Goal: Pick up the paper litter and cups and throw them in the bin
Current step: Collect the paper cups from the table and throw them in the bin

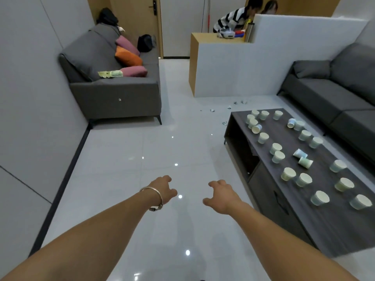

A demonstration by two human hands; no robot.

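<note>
Evidently nothing is collected yet: the left hand (162, 189) and right hand (220, 194) are held empty, fingers loosely curled. Pale paper cups (288, 174) are scattered on the dark wooden coffee table (332, 222), torn paper scraps (229, 107) on the pale tiled floor (142, 149) beyond. A rightward reach is called for; no bin is seen.

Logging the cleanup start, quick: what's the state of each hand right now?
Left hand: open, fingers loosely curled, holding nothing.
Right hand: open, fingers loosely curled, holding nothing.
</note>
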